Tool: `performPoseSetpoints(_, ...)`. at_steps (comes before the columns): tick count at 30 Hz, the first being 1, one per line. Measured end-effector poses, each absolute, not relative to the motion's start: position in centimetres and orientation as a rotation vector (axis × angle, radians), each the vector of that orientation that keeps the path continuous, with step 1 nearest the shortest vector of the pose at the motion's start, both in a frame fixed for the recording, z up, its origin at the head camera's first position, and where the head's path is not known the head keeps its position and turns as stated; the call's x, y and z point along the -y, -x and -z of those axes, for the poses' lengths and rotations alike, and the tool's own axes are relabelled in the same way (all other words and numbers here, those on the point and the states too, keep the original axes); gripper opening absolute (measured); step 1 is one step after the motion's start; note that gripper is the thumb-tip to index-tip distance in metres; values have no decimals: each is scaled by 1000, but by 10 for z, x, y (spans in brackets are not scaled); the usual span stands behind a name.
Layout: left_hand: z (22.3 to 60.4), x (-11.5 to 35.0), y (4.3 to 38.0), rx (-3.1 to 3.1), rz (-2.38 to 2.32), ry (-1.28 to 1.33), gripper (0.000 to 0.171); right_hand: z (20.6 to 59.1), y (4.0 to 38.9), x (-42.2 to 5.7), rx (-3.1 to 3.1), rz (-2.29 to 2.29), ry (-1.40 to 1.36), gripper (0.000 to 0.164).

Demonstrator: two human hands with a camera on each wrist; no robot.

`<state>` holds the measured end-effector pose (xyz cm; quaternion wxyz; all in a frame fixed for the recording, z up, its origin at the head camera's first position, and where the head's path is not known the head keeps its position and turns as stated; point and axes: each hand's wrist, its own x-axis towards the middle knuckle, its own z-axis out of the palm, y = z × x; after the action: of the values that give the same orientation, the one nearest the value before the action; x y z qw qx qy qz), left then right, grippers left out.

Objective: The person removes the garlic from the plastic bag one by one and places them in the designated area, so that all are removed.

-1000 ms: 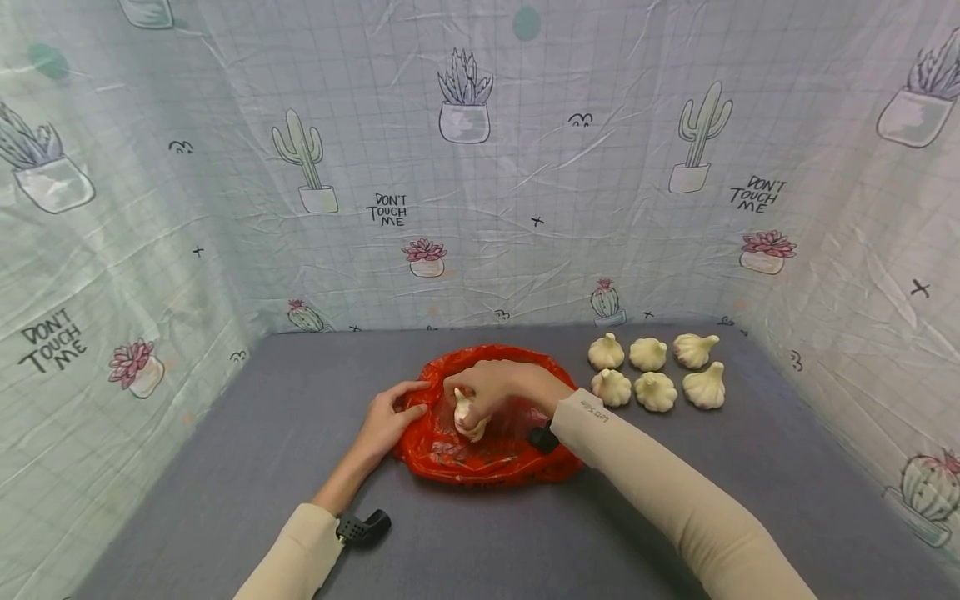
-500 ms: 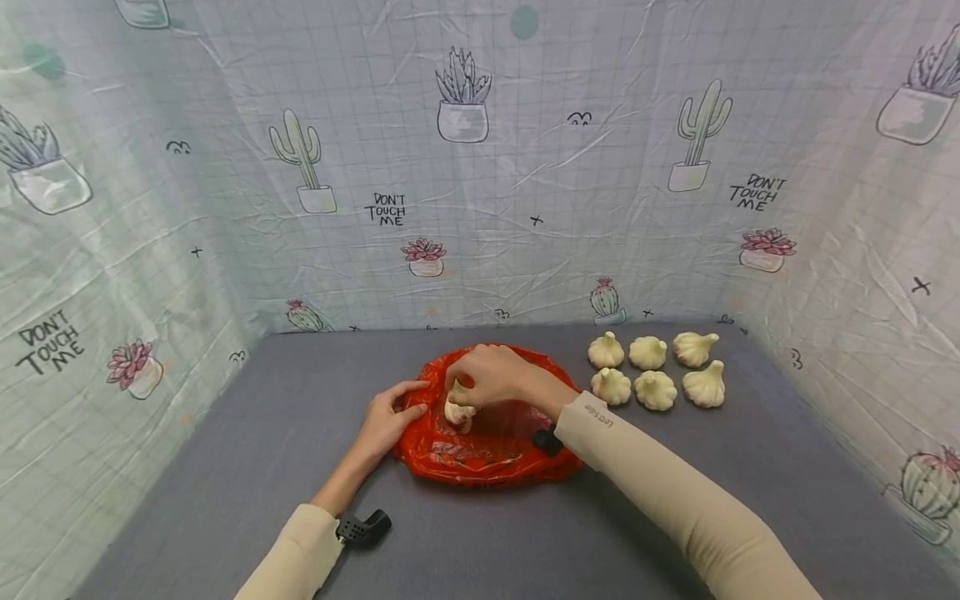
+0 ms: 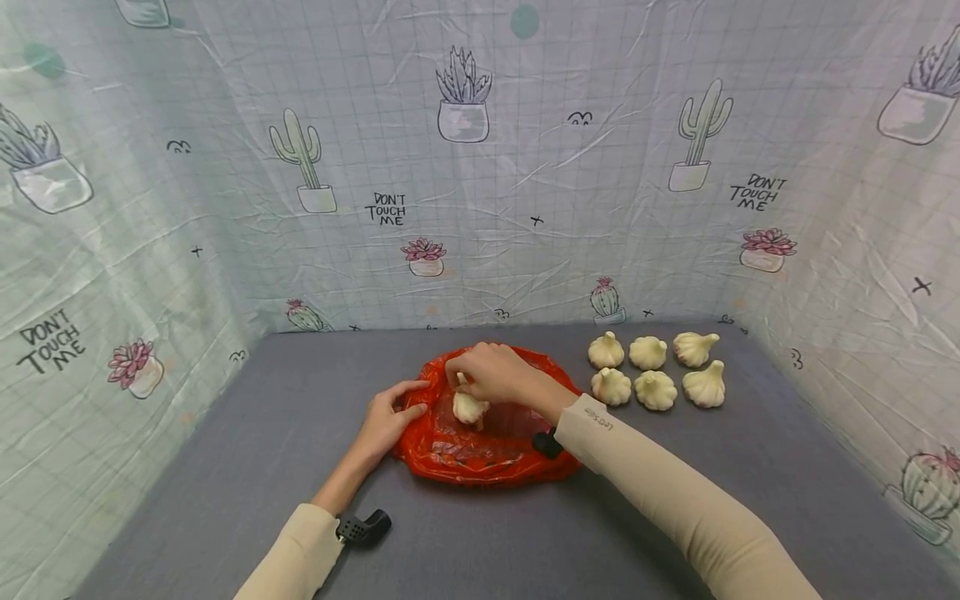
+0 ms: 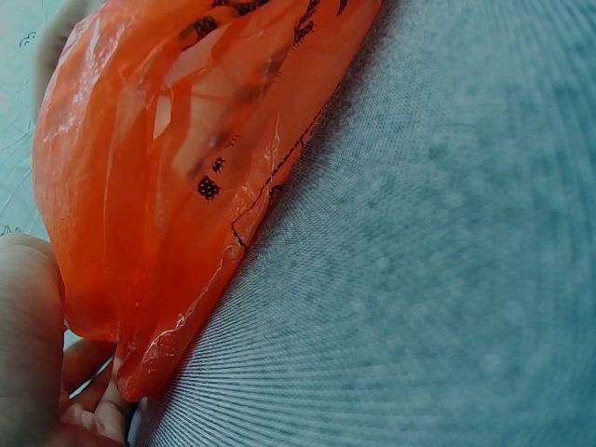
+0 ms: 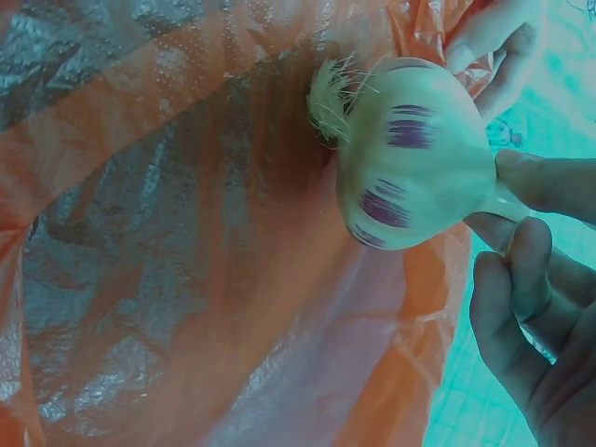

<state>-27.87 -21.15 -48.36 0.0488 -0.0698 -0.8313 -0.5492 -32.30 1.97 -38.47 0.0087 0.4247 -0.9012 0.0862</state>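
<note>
A red plastic bag (image 3: 480,473) lies spread open on the grey table, its rim crumpled up all round. My left hand (image 3: 385,422) pinches the bag's left rim between thumb and fingers; in the left wrist view the thumb (image 4: 28,335) is on the near side of the orange-looking plastic. Over the bag's inside, my right hand (image 3: 495,373) holds a garlic bulb (image 3: 468,410) by its stem. Close up in the right wrist view, the pale garlic bulb (image 5: 419,154) has purple streaks and a tuft of roots, with thumb and fingertips on the stem.
Several more garlic bulbs (image 3: 655,390) sit in two rows on the table (image 3: 322,367), right of the bag. A fabric curtain (image 3: 510,167) printed with potted cacti stands behind the table and along both sides. Black wrist cameras (image 3: 363,528) are strapped to both wrists.
The right hand has lifted slightly and its hold has shifted to the bulb's stem, so the bulb now hangs below the fingers. The left hand has stayed on the bag rim.
</note>
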Motion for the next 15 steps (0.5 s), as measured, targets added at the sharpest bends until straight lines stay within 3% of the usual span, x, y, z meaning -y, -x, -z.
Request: performPoseSetpoints(15, 483, 211, 277, 2532, 1646, 229, 39, 368, 317, -25, 2790, -390, -1287, 24)
